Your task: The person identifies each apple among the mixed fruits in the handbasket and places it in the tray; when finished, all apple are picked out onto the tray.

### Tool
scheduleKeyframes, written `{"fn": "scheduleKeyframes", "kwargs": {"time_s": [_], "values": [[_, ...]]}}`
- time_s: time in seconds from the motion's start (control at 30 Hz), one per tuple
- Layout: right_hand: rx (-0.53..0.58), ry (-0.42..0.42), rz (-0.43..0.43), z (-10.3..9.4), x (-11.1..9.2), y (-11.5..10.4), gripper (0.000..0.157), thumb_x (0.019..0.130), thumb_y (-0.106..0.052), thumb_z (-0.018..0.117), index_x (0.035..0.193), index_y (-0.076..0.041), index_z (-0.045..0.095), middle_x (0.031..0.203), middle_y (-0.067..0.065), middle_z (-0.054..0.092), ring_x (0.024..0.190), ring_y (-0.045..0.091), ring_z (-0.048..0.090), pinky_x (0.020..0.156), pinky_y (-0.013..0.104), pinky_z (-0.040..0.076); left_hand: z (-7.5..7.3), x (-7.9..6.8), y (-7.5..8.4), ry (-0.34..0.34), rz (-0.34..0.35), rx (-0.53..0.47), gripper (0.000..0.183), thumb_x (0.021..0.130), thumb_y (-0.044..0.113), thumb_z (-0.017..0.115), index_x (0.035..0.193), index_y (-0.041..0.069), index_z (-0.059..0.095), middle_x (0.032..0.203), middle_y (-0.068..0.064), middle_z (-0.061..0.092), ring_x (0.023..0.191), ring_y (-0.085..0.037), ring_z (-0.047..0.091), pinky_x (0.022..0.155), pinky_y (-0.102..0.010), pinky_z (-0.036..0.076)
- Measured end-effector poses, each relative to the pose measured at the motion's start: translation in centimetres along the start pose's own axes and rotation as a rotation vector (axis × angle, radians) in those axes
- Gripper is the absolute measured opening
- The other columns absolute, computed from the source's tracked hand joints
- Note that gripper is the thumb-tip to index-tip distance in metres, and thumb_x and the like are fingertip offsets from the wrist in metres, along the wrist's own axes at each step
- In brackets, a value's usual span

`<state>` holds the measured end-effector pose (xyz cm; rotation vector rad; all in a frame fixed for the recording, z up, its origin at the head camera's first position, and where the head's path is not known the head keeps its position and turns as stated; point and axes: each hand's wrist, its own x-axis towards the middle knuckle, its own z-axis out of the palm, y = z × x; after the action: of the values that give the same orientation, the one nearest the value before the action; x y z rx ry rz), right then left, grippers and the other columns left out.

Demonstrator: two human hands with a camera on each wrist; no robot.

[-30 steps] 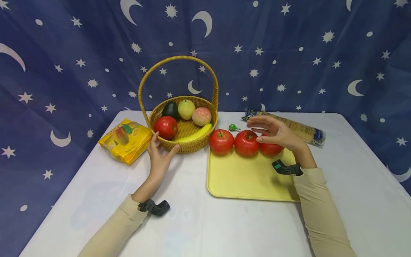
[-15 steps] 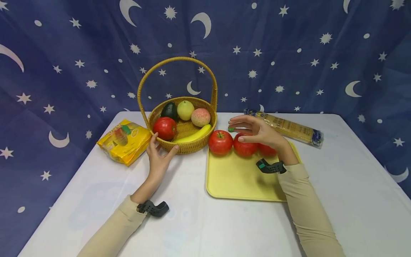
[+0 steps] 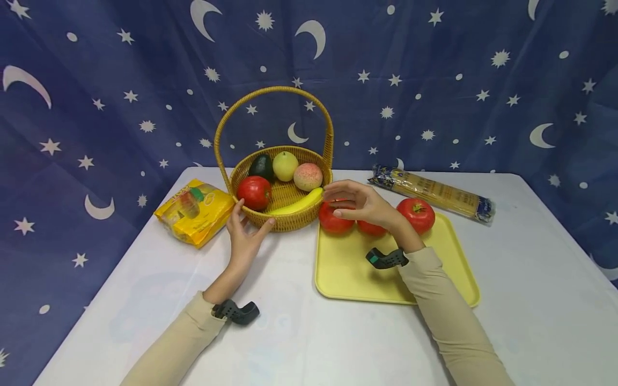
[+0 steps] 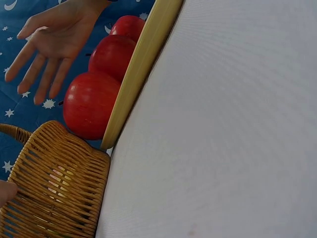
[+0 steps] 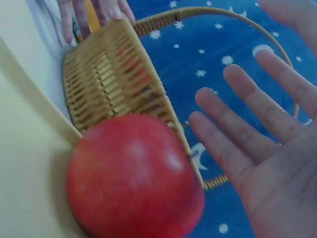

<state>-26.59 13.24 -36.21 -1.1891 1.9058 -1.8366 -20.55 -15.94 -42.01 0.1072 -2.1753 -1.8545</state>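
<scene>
My left hand (image 3: 243, 238) touches the front left of a wicker basket (image 3: 294, 222), its thumb and fingers spread along the outside and rim. Inside are a red apple (image 3: 254, 193), an avocado (image 3: 261, 168), a yellow-green round fruit (image 3: 285, 165), a peach (image 3: 308, 177) and a banana (image 3: 296, 203). My right hand (image 3: 364, 205), holding nothing, hovers above the left apple (image 5: 133, 178) on the yellow tray (image 3: 357, 273), fingers extended toward the basket. A middle apple (image 3: 372, 228) is partly hidden under this hand. The right apple (image 3: 416, 215) shows fully.
Left of the basket lies a yellow food bag (image 3: 195, 212). A long clear pack of noodles (image 3: 432, 193) lies behind the tray. A tall arched handle (image 3: 275, 89) rises over the basket, before a blue curtain (image 3: 434, 64) with stars and moons.
My right hand has moved left across the row of apples toward the basket, uncovering the right apple. My left hand has stayed at the basket.
</scene>
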Motion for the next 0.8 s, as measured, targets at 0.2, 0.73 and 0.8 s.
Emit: {"fn": "scheduleKeyframes", "kwargs": {"time_s": [0.2,0.73,0.8], "values": [[0.007,-0.011,0.006,1.5,1.3,0.2,0.061,0.088,-0.006,0.072,0.137,0.012,0.041,0.131,0.030,0.051,0.123,0.040,0.051,0.105,0.049,0.042,0.0,-0.1,0.0,0.002,-0.006,-0.005,0.084,0.088,0.017,0.073,0.153,0.016,0.019,0.150,-0.021,0.008,0.139,-0.042,0.027,0.106,-0.054,0.039],[-0.048,0.003,-0.003,3.9,4.0,1.6,0.052,0.089,0.004,0.065,0.137,0.007,0.046,0.136,0.031,0.048,0.130,0.035,0.048,0.108,0.047,0.039,0.1,0.0,0.1,0.017,-0.012,-0.011,0.083,0.088,0.016,0.073,0.152,0.015,0.021,0.149,-0.023,0.010,0.138,-0.042,0.028,0.105,-0.055,0.040],[-0.050,0.003,0.001,4.1,4.3,1.6,0.050,0.089,0.003,0.065,0.136,0.005,0.047,0.136,0.028,0.050,0.129,0.035,0.048,0.107,0.047,0.041,0.1,0.0,0.1,0.019,-0.012,-0.009,0.083,0.088,0.016,0.073,0.152,0.015,0.021,0.149,-0.023,0.010,0.138,-0.042,0.029,0.105,-0.054,0.040]]}}
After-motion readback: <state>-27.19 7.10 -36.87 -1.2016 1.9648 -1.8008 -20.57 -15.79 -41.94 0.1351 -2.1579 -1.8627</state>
